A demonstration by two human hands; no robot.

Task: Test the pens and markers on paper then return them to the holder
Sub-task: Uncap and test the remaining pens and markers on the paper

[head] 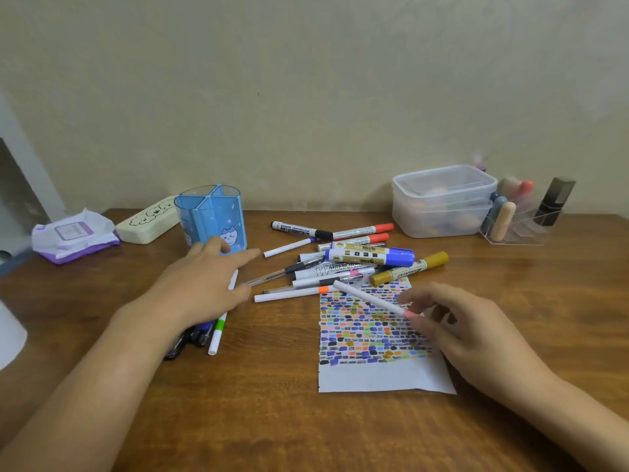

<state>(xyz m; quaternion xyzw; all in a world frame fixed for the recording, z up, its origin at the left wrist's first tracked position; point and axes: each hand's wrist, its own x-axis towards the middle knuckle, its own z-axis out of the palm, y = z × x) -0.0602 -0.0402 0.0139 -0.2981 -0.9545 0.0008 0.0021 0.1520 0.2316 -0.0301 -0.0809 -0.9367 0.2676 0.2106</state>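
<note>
Now the right hand (469, 332) pinches a slim white pink-tipped marker (371, 299) over the swatch-covered white paper (384, 376); left fingers (245, 258), spread flat, should pin scattered pens beside the blue plastic holder (211, 216)

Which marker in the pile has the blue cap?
The thick marker with the blue cap, lying on top of the pile just behind the paper. Its neighbours have red, gold or black caps; the right hand holds a thin white, pink-tipped pen.

The left hand (204, 284) covers part of some dark pens (190, 338). A white thing (10, 335) is cut off at the left edge. Things inside the plastic boxes (442, 202) look blurry, maybe round.
</note>
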